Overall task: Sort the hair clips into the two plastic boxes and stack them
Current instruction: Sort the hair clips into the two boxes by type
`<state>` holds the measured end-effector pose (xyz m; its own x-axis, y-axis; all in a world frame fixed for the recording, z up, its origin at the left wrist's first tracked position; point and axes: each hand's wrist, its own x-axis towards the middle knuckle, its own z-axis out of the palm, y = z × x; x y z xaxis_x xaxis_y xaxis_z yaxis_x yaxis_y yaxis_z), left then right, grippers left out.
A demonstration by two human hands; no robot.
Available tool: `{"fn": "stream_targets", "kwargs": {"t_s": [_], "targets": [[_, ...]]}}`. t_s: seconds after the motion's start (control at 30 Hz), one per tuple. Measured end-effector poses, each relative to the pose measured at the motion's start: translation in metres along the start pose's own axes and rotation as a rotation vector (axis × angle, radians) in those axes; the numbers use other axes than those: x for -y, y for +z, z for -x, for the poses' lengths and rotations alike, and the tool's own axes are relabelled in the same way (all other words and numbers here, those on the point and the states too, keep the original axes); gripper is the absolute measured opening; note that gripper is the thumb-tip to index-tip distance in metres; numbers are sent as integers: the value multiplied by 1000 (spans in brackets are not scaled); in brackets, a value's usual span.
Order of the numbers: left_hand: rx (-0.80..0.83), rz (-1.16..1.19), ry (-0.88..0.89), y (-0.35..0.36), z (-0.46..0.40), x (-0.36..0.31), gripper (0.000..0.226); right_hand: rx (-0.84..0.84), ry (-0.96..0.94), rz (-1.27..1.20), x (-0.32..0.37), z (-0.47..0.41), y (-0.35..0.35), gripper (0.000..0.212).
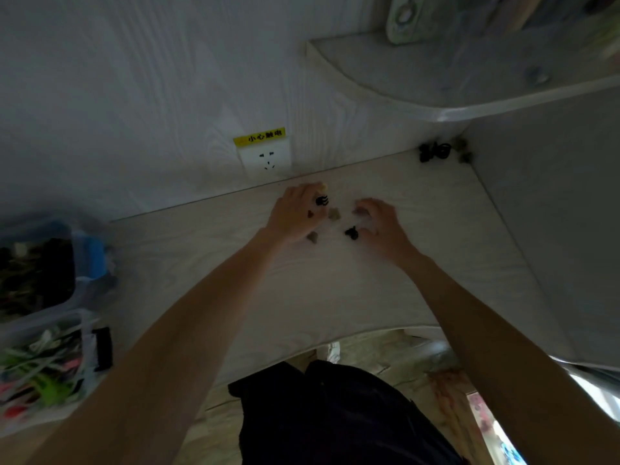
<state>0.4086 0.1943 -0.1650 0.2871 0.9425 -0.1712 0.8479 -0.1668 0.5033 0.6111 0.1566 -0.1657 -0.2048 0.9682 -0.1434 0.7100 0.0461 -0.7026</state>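
Several small hair clips lie loose on the pale desk [335,290] near the back wall. My left hand [295,214] rests over them with curled fingers, a black claw clip [321,200] at its fingertips and a dark clip [310,214] by its thumb. A beige clip [333,213] lies between my hands and a brownish clip [312,237] sits under my left palm. My right hand [380,223] is curled on the desk, its thumb beside another black clip [351,232]; its fingertips are blurred. At the left edge stand a clear box of dark clips [79,290] and a clear box of colourful clips [88,333].
More dark clips [434,151] are piled in the far right corner. A wall socket [265,159] with a yellow label sits behind my hands. A curved shelf [436,95] overhangs the right side and a side panel [553,213] closes it off. The desk's front edge is near my legs.
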Motion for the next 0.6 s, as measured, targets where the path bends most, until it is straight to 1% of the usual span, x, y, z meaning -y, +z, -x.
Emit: {"fn": "stream_targets", "kwargs": {"t_s": [0.1, 0.17, 0.2, 0.27, 0.33, 0.37, 0.43, 0.53, 0.57, 0.6], "targets": [[65, -21, 57, 5, 10, -6, 55, -18, -108, -31, 6, 10, 9, 43], [84, -35, 107, 6, 21, -6, 47, -65, -192, -44, 7, 15, 11, 38], [72, -15, 126, 7, 26, -4, 42, -86, -195, -64, 8, 17, 10, 35], [8, 64, 135, 4, 36, 2, 35, -129, -122, -65, 9, 16, 4, 37], [-59, 116, 120, 0, 37, 7, 36, -128, 72, 14, 9, 12, -1, 46], [-65, 113, 103, -2, 34, 7, 40, -94, 173, 42, 9, 10, -2, 51], [-20, 78, 66, -5, 22, 3, 56, -8, 284, 45, 11, 8, 0, 59], [179, -35, 31, -4, 5, -9, 95, 63, 251, 59, 13, 6, 12, 72], [252, -105, 30, -4, 1, -13, 107, 93, 247, 78, 14, 4, 14, 79], [316, -170, 30, -3, -1, -14, 113, 136, 243, 115, 14, 0, 17, 86]]}}
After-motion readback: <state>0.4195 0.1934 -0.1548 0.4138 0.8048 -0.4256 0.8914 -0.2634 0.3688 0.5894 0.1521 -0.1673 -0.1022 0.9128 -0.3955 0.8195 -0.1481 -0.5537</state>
